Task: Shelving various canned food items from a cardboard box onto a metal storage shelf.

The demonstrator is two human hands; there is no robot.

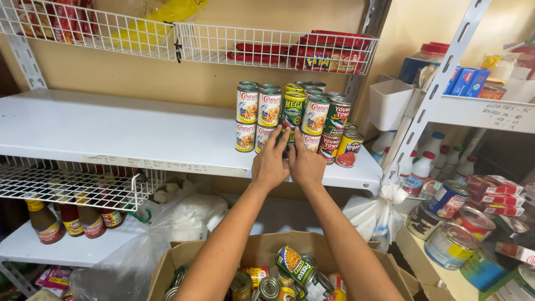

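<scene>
Both hands, left hand and right hand, grasp a bottom-row can; seating it squarely should keep the stacked cans steady.

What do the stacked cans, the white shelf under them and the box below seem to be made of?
The stacked cylindrical cans look like metal: shiny ribbed lids, with glossy paper labels. The flat white shelf seems to be painted metal, smooth and faintly glossy. The open brown box looks like matte corrugated cardboard.
</scene>
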